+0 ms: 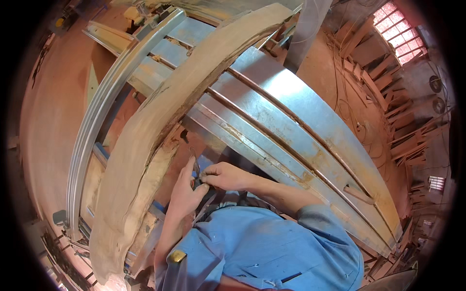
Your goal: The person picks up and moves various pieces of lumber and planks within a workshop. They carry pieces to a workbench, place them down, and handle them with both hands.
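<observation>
In front of my body, close together, are my left hand (186,188) and my right hand (224,175). Both are closed around one small dark thing (197,184) with a touch of orange. My fingers cover most of it, so its kind does not show. A thin dark curved piece rises beside my left fingertips. Just beyond the hands, a long wooden slab (145,121) with a rough, wavy edge lies across the machine. To the right of it spreads the grooved metal machine table (272,97), shiny and rust-stained in places.
A silver curved-looking rail (99,104) runs along the slab's far left side. An upright grey metal piece (307,34) stands by the slab's far end. Wood offcuts (407,128) lean in piles along the right wall, below a barred window (399,31). Cables lie on the reddish floor.
</observation>
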`<state>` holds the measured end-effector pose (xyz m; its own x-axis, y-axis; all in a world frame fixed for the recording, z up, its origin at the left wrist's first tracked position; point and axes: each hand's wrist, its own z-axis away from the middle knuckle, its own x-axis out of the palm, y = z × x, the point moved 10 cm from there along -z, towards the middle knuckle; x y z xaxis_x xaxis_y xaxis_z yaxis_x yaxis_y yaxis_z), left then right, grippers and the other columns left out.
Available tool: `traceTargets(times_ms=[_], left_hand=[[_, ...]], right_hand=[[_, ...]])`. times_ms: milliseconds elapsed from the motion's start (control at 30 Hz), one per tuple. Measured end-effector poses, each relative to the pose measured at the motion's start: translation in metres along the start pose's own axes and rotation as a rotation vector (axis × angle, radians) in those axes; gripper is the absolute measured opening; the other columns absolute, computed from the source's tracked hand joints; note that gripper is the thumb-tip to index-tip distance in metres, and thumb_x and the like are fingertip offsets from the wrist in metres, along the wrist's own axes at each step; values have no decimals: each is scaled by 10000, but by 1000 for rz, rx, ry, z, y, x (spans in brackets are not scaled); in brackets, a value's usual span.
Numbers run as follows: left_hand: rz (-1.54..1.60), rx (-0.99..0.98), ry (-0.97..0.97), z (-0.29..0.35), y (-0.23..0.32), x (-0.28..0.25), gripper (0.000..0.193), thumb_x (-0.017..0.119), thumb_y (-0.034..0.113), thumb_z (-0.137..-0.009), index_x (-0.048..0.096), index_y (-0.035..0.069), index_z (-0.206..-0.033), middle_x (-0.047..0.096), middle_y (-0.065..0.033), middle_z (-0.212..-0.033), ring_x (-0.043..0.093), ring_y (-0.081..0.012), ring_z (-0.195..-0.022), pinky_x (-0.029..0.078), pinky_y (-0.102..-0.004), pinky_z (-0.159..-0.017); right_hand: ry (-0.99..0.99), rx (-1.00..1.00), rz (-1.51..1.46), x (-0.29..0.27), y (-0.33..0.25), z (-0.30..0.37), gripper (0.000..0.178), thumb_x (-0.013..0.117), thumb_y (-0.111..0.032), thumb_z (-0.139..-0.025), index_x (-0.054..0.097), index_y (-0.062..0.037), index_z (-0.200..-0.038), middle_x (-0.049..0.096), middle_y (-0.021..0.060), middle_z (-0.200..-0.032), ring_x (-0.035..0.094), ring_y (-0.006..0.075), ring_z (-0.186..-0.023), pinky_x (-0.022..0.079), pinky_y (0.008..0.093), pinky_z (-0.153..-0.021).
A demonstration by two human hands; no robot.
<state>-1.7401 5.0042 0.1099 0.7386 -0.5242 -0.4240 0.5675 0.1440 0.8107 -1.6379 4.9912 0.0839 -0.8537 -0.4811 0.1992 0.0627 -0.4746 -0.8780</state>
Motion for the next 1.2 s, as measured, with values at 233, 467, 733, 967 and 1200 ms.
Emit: traceTargets(times_ms=[233, 467, 733, 967, 1200], left_hand=[[-245, -253, 142, 19, -7, -54, 536, 648, 155, -817, 533, 33, -1326, 643, -202, -1150, 612, -328, -1092, 459, -391, -951], [-440, -529, 216, 119, -100, -227, 264, 577, 161, -853, 682, 15, -1045, 654, -193, -970, 628, -300, -856, 483, -388, -776], [-406, -372, 298, 180, -215, -258, 264, 568, 176, -864, 588, -51, -730, 594, -189, -741, 585, -297, -699, 443, -415, -672], [-461, -229, 318, 72, -127, -204, 211, 570, 150, -854, 625, -43, -787, 597, -207, -748, 570, -371, -684, 438, -443, -649], [-512, -218, 314, -34, -55, -174, 255, 549, 189, -869, 628, -44, -802, 598, -245, -768, 589, -410, -738, 438, -471, -671]], right_hand=[[130, 63, -323, -68, 6, 1, 155, 732, -199, -836, 631, -83, -830, 560, -9, -649, 530, 88, -535, 391, 250, -452], [730, -188, -816, -385, -23, 52, 217, 651, -226, -932, 525, -90, -820, 477, 25, -689, 477, 105, -572, 361, 225, -445], [717, -295, -1084, -434, -34, -28, 116, 631, -147, -934, 547, -71, -912, 537, 53, -806, 469, 139, -603, 378, 248, -482], [832, -208, -739, -382, -75, -92, 84, 623, -91, -877, 540, -77, -874, 514, 49, -729, 489, 162, -570, 383, 299, -485], [902, -154, -423, -398, -93, -97, 161, 614, -92, -819, 501, -95, -704, 482, 17, -625, 469, 141, -508, 350, 316, -451]])
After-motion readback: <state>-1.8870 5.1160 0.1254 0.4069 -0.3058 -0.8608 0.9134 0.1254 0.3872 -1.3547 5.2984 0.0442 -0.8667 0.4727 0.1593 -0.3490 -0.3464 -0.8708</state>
